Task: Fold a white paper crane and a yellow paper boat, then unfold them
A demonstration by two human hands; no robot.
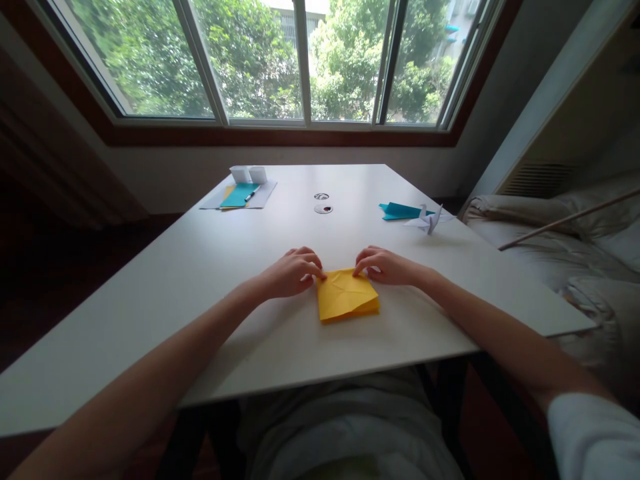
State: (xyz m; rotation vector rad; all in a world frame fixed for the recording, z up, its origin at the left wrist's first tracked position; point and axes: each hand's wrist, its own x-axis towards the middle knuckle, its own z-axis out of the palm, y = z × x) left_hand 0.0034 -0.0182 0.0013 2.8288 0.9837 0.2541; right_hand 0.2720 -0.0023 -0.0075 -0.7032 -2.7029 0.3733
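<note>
1. The yellow paper (347, 294), folded into a square, lies on the table (200, 280) near its front edge.
2. The left hand (291, 272) presses curled fingertips on the paper's far left corner.
3. The right hand (386, 265) presses curled fingertips on its far right corner.
4. Beyond the paper, to the right, sit a teal fold (400, 211) and a white crane (430, 219).
5. Beyond it, to the left, lie sheets (240, 195) with a pen (252, 193).
</note>
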